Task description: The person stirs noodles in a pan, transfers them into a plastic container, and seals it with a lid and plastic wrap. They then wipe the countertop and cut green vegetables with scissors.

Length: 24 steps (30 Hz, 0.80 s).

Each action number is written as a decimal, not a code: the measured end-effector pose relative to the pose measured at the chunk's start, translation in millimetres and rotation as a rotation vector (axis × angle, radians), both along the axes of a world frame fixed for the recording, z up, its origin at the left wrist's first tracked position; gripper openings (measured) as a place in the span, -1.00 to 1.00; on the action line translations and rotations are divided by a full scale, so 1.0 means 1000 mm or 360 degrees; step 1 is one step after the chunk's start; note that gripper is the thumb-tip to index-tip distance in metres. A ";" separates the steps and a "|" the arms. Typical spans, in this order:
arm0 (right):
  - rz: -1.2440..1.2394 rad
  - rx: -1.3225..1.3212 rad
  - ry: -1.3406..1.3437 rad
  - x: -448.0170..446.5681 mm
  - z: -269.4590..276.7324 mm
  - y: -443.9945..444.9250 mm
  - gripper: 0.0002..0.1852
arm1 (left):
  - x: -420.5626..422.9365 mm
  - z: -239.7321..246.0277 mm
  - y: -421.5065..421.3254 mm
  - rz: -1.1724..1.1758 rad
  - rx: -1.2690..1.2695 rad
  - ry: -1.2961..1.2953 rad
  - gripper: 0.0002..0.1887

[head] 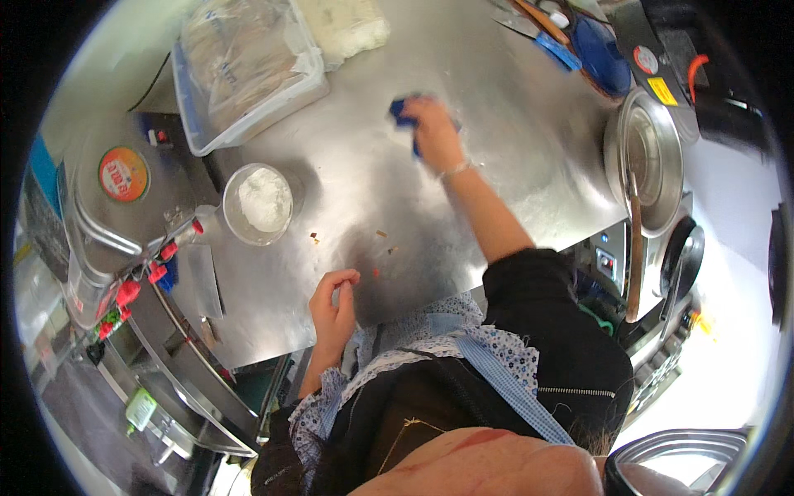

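My right hand [437,136] grips a dark blue cloth [404,110] against the stainless steel table [347,180], its arm stretched forward and slightly blurred. Near the table's front edge is my left hand [334,307], fingers loosely curled towards the thumb, with nothing visible in them. Several small scraps lie just beyond it: a red bit [376,272], a brownish crumb [381,234] and a dark red one [314,235]. To their left stands a clear round container [228,217] of white powder [263,198].
A plastic tub [267,127] with bagged contents stands back left, beside a white bag [344,31]. A cleaver-like blade [208,282] lies at the left edge. Metal bowls [673,161] with a wooden-handled utensil [634,260] stand right. Tools, including a blue-handled one [558,51], lie back right.
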State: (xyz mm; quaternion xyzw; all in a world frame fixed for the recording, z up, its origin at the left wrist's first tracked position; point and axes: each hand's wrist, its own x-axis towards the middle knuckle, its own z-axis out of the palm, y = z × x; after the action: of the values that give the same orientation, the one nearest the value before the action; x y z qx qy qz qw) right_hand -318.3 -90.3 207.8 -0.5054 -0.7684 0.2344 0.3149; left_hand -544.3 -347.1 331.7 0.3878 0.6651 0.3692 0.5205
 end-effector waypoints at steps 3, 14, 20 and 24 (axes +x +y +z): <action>0.0369 -0.0586 0.0212 -0.017 0.014 -0.046 -0.53 | -0.003 0.001 0.005 -0.0049 0.0026 0.0088 -0.85; -0.0318 0.0616 -0.0626 0.029 -0.067 0.297 -0.74 | 0.004 -0.027 -0.050 0.0523 -0.0314 0.0252 -0.85; 0.0198 0.0213 -0.0276 -0.005 -0.009 0.135 -0.58 | 0.016 -0.020 -0.034 0.0482 -0.0257 0.0166 -0.86; 0.0100 -0.0045 0.0015 0.035 0.005 0.095 -0.73 | 0.010 -0.011 -0.021 0.0435 -0.0177 0.0216 -0.85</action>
State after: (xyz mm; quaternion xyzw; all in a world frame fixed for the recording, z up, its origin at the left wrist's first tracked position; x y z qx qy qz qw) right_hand -283.8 4.6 213.0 -0.4844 -0.7790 0.2574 0.3037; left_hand -534.4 -368.4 320.3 0.2884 0.7647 0.3722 0.4399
